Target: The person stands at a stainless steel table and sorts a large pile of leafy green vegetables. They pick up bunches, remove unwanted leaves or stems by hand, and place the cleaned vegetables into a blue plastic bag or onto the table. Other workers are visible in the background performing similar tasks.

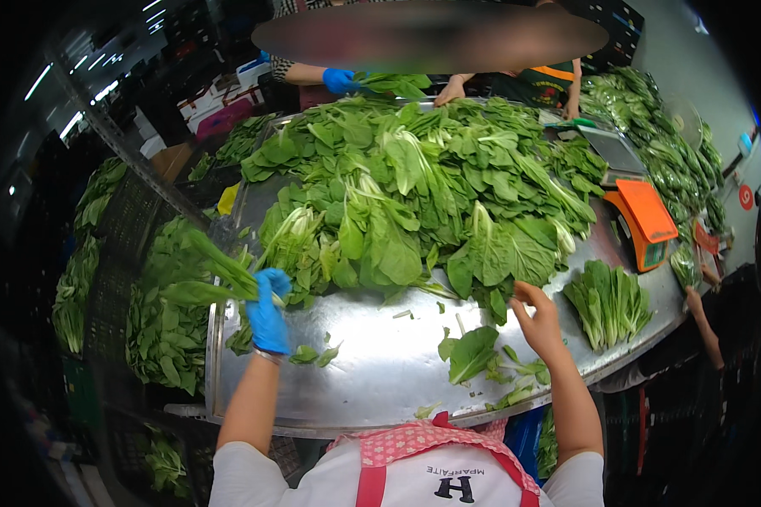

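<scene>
My left hand [269, 310], in a blue glove, is closed around the stems of some leafy greens [225, 272] at the left edge of the metal table [368, 361]. Bare, my right hand [536, 317] is raised with its fingers curled and parted, beside the near right edge of a large heap of leafy greens [387, 209]; nothing shows in its grasp. Below it lie loose leaves [472, 355] and scraps. To its right sits a neat bunch of greens [610, 305], apart from the heap.
An orange scale [643, 218] and a grey scale [611, 152] stand on the right. Crates of greens [171, 317] line the left. Behind the heap, co-workers' hands [339, 80] are at the far edge; another person's arm [704, 320] reaches in at right. Bagged greens [666, 152] are piled far right.
</scene>
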`<state>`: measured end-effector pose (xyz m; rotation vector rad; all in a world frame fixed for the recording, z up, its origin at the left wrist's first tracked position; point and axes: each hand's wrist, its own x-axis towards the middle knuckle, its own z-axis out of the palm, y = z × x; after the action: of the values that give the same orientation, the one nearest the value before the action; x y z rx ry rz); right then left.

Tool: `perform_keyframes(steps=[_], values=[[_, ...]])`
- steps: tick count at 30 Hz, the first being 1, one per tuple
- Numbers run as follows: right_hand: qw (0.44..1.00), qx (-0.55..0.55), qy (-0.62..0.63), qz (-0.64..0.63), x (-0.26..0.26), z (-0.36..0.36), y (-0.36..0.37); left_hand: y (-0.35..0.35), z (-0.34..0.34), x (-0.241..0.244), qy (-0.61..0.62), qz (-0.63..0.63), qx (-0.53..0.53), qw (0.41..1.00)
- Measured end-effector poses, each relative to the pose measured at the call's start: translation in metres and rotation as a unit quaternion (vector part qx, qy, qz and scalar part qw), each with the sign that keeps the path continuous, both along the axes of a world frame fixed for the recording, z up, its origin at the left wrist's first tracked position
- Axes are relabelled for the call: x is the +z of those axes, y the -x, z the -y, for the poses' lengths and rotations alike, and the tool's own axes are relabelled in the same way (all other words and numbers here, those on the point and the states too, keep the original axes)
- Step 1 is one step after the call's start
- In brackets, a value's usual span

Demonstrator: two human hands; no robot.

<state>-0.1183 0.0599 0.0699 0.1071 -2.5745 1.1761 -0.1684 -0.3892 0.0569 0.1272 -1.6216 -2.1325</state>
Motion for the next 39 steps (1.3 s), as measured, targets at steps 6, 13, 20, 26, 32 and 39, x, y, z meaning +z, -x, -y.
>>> perform_keyframes(steps=[6,13,20,26,32,39], values=[[0.939,0.153,0.269,0.151,0.031,0.093,0.110,0.088,0.067,-0.015,0.093,0.073,0.040,0.992],[0.959,0.072,0.049,0.271,0.026,0.182,0.192,0.151,0.069,-0.041,0.089,0.114,-0.019,0.989],[0.927,0.208,-0.092,0.297,0.004,0.219,0.160,0.085,0.001,-0.047,0.126,0.054,0.031,0.990],[0.929,0.233,0.032,0.286,-0.023,0.217,0.144,0.050,-0.034,-0.037,0.007,0.088,0.036,0.995],[0.943,0.251,0.117,0.184,-0.053,0.194,0.086,0.005,-0.067,-0.022,-0.117,0.117,-0.043,0.985],[0.957,0.261,0.127,0.026,-0.029,0.144,0.034,-0.035,-0.109,0.004,0.026,0.017,-0.109,0.994]])
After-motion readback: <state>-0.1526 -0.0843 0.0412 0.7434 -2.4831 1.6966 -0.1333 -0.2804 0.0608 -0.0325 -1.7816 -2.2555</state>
